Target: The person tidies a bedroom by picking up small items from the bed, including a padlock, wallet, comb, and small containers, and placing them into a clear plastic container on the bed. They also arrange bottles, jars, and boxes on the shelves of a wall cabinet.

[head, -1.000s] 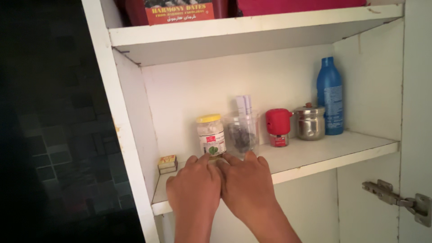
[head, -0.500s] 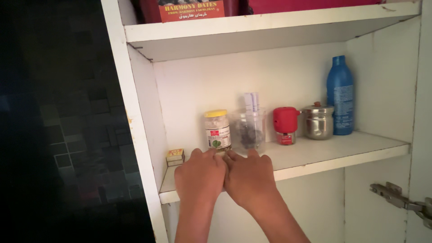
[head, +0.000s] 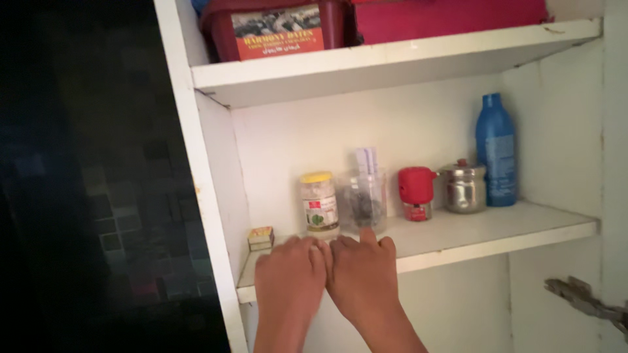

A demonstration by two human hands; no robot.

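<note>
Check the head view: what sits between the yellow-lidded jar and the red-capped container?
A clear plastic container with dark contents stands between the yellow-lidded jar and the red-capped container, seen in the head view.

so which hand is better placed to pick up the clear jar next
Right, probably. The right hand lies on the shelf edge straight below the clear jar, one finger stretched toward it. The left hand sits further left, nearer the yellow-lidded jar.

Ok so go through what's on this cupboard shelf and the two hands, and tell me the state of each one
left hand: flat on the shelf edge, empty
right hand: flat beside it, empty
yellow-lidded jar: upright, lid on
clear container: upright, dark contents inside
red-topped container: upright, capped
steel pot: lid on
blue bottle: upright, capped
small box: closed
</note>
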